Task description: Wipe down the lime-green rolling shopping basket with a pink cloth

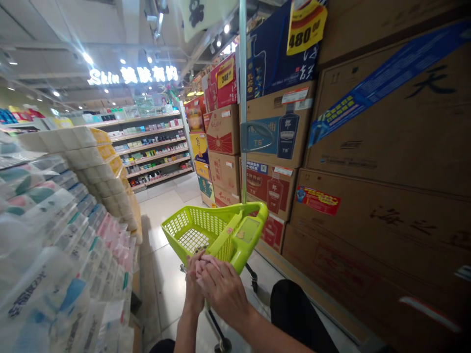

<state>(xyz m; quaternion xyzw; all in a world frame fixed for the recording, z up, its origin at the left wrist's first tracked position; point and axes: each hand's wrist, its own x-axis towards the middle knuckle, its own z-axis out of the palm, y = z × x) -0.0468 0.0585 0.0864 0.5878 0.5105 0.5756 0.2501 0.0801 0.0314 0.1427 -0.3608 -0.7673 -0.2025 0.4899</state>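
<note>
A crumpled pink cloth (208, 261) is bunched between my two hands, close to the rear left side of a lime-green shopping cart (210, 215). My left hand (194, 282) grips the cloth from the left, its fingers partly hidden. Over the cloth's right side my right hand (225, 289) is closed, fingers curled. The cart's basket has lattice walls and holds nothing that I can see. A metal pole (243, 103) with a loop handle rises from the cart's far side. Whether the hands touch the cart rim is unclear.
Stacked cartons (382, 206) line the right side. Plastic-wrapped tissue packs (84, 235) are piled on the left, with more packs (106, 166) behind. Shelves (154, 142) of small boxes stand ahead, beyond a tiled aisle (162, 201). A dark-clad knee (294, 314) shows below.
</note>
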